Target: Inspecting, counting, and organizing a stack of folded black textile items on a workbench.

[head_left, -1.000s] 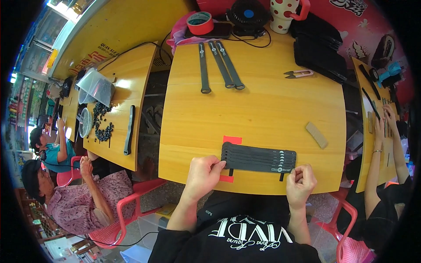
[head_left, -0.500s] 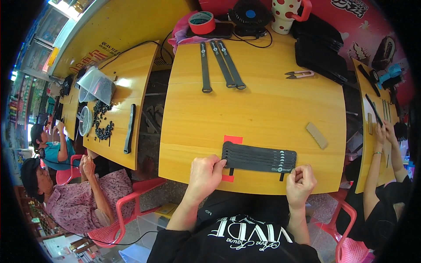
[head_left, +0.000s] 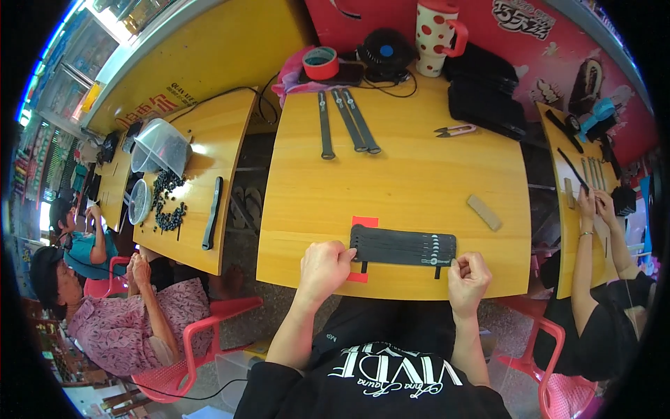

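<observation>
Head view, lower centre: left hand point(head_left: 324, 269) and right hand point(head_left: 468, 282) pinch dark straps point(head_left: 396, 246) at opposite ends, apparently for alignment.

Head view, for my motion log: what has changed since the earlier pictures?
The whole scene has shifted within the picture, the mug lower and further left, so the camera probably turned. At right, a co-worker's hands have moved down the picture relative to the blue device. The left hand and right hand stay at the two ends of the dark strap stack; neither visibly takes hold or lets go.
</observation>
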Available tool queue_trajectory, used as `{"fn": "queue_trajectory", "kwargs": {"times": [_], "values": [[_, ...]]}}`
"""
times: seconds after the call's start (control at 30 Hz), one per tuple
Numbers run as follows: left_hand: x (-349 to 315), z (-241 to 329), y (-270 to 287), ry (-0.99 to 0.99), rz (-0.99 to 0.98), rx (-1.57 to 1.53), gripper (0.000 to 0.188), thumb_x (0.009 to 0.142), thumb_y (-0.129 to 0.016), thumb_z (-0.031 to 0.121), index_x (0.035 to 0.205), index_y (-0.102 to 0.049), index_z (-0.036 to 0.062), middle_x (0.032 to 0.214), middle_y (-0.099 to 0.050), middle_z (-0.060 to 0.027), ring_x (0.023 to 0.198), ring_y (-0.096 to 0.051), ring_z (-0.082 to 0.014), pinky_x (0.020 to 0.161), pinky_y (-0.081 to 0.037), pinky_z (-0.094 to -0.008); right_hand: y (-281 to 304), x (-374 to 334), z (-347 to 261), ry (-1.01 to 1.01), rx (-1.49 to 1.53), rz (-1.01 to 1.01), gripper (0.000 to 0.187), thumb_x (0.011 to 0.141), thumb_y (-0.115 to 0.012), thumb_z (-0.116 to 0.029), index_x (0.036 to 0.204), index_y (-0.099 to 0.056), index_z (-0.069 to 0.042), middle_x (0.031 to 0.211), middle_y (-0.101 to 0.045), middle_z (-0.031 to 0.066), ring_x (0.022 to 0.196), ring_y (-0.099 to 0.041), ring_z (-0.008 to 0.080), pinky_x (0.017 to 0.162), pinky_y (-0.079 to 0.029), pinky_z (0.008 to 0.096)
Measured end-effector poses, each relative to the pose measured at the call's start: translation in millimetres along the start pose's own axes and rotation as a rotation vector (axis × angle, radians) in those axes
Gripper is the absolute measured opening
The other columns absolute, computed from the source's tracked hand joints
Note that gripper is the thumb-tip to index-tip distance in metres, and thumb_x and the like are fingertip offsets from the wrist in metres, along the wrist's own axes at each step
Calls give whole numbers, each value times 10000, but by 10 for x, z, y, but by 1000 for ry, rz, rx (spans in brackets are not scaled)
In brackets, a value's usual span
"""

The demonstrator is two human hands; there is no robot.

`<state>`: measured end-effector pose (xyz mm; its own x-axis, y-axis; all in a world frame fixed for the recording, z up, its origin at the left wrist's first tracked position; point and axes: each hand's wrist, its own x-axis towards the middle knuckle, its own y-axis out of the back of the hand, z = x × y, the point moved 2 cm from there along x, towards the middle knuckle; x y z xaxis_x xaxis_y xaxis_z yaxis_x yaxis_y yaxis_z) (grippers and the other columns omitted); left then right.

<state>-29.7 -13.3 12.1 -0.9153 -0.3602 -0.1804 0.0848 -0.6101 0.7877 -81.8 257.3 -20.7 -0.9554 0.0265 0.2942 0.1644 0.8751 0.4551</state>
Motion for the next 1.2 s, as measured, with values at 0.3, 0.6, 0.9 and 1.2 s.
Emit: {"fn": "queue_trajectory", "kwargs": {"times": [0.3, 0.6, 0.9, 1.2], "values": [[-7, -209, -50, -19, 1, -63, 311, 827, -699, 229, 649, -628, -16, 624, -601, -213, 654, -622, -394, 597, -474, -472, 87, -12, 229, -62, 160, 9, 233, 730, -666, 148, 906, -601, 11, 807, -541, 72, 588, -490, 109, 550, -407, 244], [58, 216, -83, -567, 428, 62, 375, 896, -654, 292, 1176, -605, 47, 1196, -597, -241, 1099, -568, -414, 860, -457, -487, 10, 209, -129, 415, -401, 160, 235, 819, -586, 67, 1037, -601, -18, 921, -574, 141, 817, -608, 298, 668, -515, 373], [424, 28, -440, -462, 242, 391, 697, 945, -526, 474, 1514, -315, 131, 1573, -199, -240, 1393, -263, -478, 1068, -271, -562, -102, 356, -2, 442, -734, -49, 259, 735, -597, -3, 991, -608, -36, 918, -512, 146, 899, -565, 364, 680, -524, 418], [1464, -146, 242, 186, 571, 345, 389, 879, -646, 440, 1043, -707, 92, 1252, -565, -159, 1198, -467, -361, 952, -373, -529, -37, 332, 125, 325, -306, 84, 185, 832, -563, 9, 1013, -601, -1, 963, -614, 189, 886, -617, 393, 725, -502, 452]]}}
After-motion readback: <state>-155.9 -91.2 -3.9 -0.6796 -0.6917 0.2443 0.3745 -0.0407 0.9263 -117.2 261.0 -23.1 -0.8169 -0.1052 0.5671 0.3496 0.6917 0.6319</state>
